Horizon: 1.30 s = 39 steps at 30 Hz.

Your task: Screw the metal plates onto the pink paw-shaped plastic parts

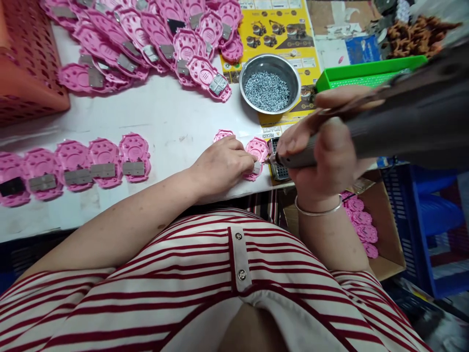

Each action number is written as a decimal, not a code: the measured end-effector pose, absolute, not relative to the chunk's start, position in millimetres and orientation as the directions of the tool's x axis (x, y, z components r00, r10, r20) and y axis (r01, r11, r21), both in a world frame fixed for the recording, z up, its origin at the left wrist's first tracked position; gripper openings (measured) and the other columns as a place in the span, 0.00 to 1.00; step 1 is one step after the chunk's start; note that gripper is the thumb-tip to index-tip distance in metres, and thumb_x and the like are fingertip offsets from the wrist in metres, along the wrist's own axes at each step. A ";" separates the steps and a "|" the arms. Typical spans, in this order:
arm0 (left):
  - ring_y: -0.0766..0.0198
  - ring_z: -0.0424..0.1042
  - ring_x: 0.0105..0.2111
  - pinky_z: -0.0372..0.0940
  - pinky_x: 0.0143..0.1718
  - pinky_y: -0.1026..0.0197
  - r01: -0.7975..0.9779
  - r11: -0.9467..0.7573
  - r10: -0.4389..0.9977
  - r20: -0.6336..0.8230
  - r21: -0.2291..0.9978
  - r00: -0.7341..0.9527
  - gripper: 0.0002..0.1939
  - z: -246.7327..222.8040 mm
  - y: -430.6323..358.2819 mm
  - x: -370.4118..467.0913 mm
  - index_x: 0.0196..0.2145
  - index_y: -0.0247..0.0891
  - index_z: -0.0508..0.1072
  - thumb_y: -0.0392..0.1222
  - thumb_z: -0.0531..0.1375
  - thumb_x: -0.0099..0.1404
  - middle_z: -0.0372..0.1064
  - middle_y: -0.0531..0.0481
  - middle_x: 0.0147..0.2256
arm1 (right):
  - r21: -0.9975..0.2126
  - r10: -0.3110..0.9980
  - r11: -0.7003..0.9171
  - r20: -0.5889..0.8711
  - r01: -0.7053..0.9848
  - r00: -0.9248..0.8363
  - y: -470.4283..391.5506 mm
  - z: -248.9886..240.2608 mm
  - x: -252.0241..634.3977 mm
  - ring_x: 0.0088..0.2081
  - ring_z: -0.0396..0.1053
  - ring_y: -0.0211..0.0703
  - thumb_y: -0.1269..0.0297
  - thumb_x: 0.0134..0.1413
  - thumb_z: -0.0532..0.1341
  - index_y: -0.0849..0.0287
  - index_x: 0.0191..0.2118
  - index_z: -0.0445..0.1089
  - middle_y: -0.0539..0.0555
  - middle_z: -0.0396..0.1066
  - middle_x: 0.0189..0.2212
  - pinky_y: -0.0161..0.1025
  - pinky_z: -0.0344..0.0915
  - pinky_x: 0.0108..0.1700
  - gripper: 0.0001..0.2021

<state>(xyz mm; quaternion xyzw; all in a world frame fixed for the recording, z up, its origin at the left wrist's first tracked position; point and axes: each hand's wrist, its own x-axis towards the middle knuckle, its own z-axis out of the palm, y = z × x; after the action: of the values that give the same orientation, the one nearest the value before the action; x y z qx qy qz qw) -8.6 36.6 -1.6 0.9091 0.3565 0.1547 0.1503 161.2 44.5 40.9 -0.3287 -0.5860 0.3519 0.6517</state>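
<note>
My left hand (223, 164) rests on the table with curled fingers gripping the left edge of a pink plastic casing (257, 146). A metal plate (253, 169) lies across the lower part of that casing. Partly hidden beneath the same hand is another pink casing (223, 134). My right hand (322, 151) is wrapped round a dark electric screwdriver (399, 117), held slanting, its tip close to the casing's right side. Beside the casing, a small dark grid-like block (280, 171) sits partly behind the screwdriver. A steel bowl (244, 95) of small screws (267, 90) stands just beyond.
Several pink casings with plates (104, 161) form a row on the left. More casings (161, 39) are heaped behind, near an orange basket (29, 63). A green tray (330, 76) stands at right. Below are a cardboard box (392, 230) of pink parts and blue crates (414, 230).
</note>
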 end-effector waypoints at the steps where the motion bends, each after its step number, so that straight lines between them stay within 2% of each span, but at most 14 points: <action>1: 0.53 0.74 0.45 0.64 0.56 0.42 0.601 -0.691 0.704 0.186 0.401 0.685 0.10 0.4 35.6 -9.4 0.35 0.40 0.81 0.38 0.59 0.70 0.81 0.48 0.44 | -0.795 0.809 0.588 0.578 -0.149 0.106 42.6 47.6 160.0 0.18 0.61 0.35 0.49 0.54 0.66 0.48 0.42 0.74 0.44 0.61 0.20 0.38 0.61 0.19 0.13; 3: 0.52 0.73 0.49 0.58 0.62 0.37 0.604 -0.649 0.743 0.214 0.463 0.634 0.08 4.3 32.8 -11.0 0.35 0.42 0.82 0.41 0.62 0.69 0.80 0.50 0.48 | -0.726 0.773 0.631 0.617 -0.274 0.145 39.5 58.9 156.9 0.16 0.61 0.33 0.55 0.53 0.68 0.53 0.39 0.75 0.43 0.60 0.17 0.36 0.60 0.18 0.10; 6: 0.53 0.71 0.51 0.56 0.63 0.37 0.589 -0.580 0.797 0.243 0.562 0.553 0.05 8.6 27.8 -11.8 0.34 0.44 0.82 0.43 0.65 0.67 0.79 0.50 0.50 | -0.636 0.720 0.677 0.678 -0.370 0.150 36.0 69.1 151.5 0.15 0.61 0.30 0.50 0.56 0.66 0.57 0.38 0.76 0.42 0.61 0.16 0.32 0.63 0.17 0.14; 9: 0.54 0.71 0.50 0.56 0.63 0.38 0.562 -0.551 0.818 0.264 0.617 0.512 0.06 9.9 24.2 -10.1 0.32 0.42 0.81 0.44 0.67 0.66 0.79 0.48 0.50 | -0.624 0.704 0.689 0.697 -0.368 0.136 33.4 72.0 146.4 0.14 0.60 0.30 0.46 0.59 0.63 0.57 0.38 0.76 0.42 0.61 0.15 0.32 0.66 0.16 0.17; 11: 0.54 0.72 0.49 0.57 0.62 0.38 0.553 -0.544 0.821 0.263 0.631 0.507 0.06 9.8 23.0 -9.0 0.32 0.42 0.81 0.44 0.67 0.65 0.79 0.48 0.50 | -0.637 0.711 0.689 0.685 -0.346 0.155 32.8 70.8 143.6 0.13 0.58 0.30 0.45 0.57 0.63 0.55 0.37 0.75 0.41 0.59 0.15 0.32 0.63 0.14 0.18; 15: 0.54 0.73 0.48 0.58 0.61 0.40 0.557 -0.556 0.817 0.282 0.618 0.503 0.05 9.3 21.7 -9.2 0.31 0.42 0.80 0.43 0.68 0.64 0.79 0.49 0.49 | -0.599 0.681 0.718 0.709 -0.353 0.183 34.8 64.7 140.2 0.11 0.53 0.30 0.47 0.56 0.64 0.52 0.38 0.74 0.40 0.56 0.14 0.31 0.59 0.11 0.14; 18: 0.54 0.74 0.48 0.58 0.61 0.41 0.542 -0.568 0.812 0.317 0.619 0.490 0.05 8.7 21.0 -9.5 0.31 0.42 0.80 0.43 0.67 0.65 0.79 0.48 0.49 | -0.610 0.666 0.740 0.721 -0.282 0.188 34.9 63.5 139.7 0.10 0.50 0.30 0.50 0.55 0.65 0.50 0.38 0.71 0.39 0.55 0.14 0.31 0.56 0.10 0.12; 20: 0.54 0.74 0.50 0.59 0.61 0.41 0.541 -0.565 0.815 0.316 0.623 0.486 0.06 8.6 20.6 -8.9 0.30 0.41 0.80 0.42 0.66 0.65 0.79 0.48 0.50 | -0.661 0.701 0.712 0.685 -0.237 0.197 32.8 64.8 140.8 0.10 0.51 0.31 0.47 0.56 0.63 0.50 0.36 0.70 0.39 0.55 0.14 0.32 0.57 0.11 0.12; 22: 0.53 0.73 0.52 0.59 0.61 0.41 0.559 -0.556 0.819 0.289 0.615 0.496 0.06 8.9 20.4 -7.7 0.30 0.42 0.79 0.43 0.66 0.66 0.78 0.48 0.51 | -0.682 0.730 0.679 0.665 -0.271 0.158 30.0 65.2 143.0 0.11 0.53 0.31 0.48 0.55 0.64 0.50 0.37 0.72 0.40 0.57 0.15 0.33 0.59 0.12 0.12; 24: 0.50 0.70 0.55 0.56 0.63 0.37 0.603 -0.539 0.829 0.245 0.588 0.502 0.05 9.2 20.2 -6.5 0.35 0.42 0.80 0.45 0.67 0.65 0.76 0.46 0.54 | -0.684 0.744 0.656 0.657 -0.319 0.122 27.7 63.1 146.0 0.13 0.55 0.31 0.51 0.52 0.67 0.50 0.39 0.74 0.41 0.59 0.17 0.34 0.62 0.15 0.12; 28: 0.45 0.67 0.58 0.45 0.67 0.26 0.706 -0.489 0.861 0.157 0.513 0.483 0.18 8.0 20.9 -5.6 0.51 0.43 0.78 0.47 0.68 0.63 0.73 0.44 0.57 | -0.720 0.762 0.645 0.630 -0.258 0.148 26.9 51.3 151.0 0.16 0.61 0.33 0.53 0.53 0.67 0.51 0.41 0.75 0.42 0.61 0.18 0.36 0.63 0.19 0.12; 32: 0.47 0.69 0.53 0.44 0.66 0.23 0.734 -0.486 0.867 0.150 0.475 0.476 0.10 3.1 23.3 -6.1 0.45 0.47 0.82 0.40 0.64 0.67 0.77 0.48 0.50 | -0.749 0.763 0.644 0.618 -0.153 0.188 32.4 33.9 152.0 0.15 0.59 0.34 0.49 0.54 0.65 0.47 0.43 0.70 0.43 0.64 0.20 0.37 0.59 0.17 0.13; 35: 0.50 0.69 0.50 0.45 0.66 0.23 0.734 -0.492 0.865 0.171 0.469 0.471 0.11 -0.4 25.3 -6.0 0.43 0.48 0.82 0.37 0.63 0.66 0.78 0.49 0.47 | -0.759 0.762 0.643 0.620 -0.103 0.185 38.0 22.1 152.6 0.15 0.58 0.34 0.47 0.55 0.63 0.47 0.44 0.65 0.42 0.66 0.22 0.36 0.60 0.17 0.15; 39: 0.50 0.69 0.49 0.45 0.66 0.24 0.736 -0.485 0.869 0.167 0.471 0.466 0.09 -1.8 26.6 -5.5 0.41 0.48 0.82 0.38 0.64 0.66 0.78 0.50 0.46 | -0.785 0.779 0.618 0.604 -0.044 0.166 40.5 13.1 156.5 0.17 0.60 0.33 0.42 0.53 0.62 0.47 0.44 0.63 0.43 0.67 0.26 0.38 0.64 0.21 0.19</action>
<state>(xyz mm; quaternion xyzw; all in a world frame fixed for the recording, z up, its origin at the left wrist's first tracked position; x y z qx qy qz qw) -5.5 26.6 -1.8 0.8391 0.4783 0.1960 0.1692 156.5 40.5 13.1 -0.3206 -0.5733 0.2971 0.6930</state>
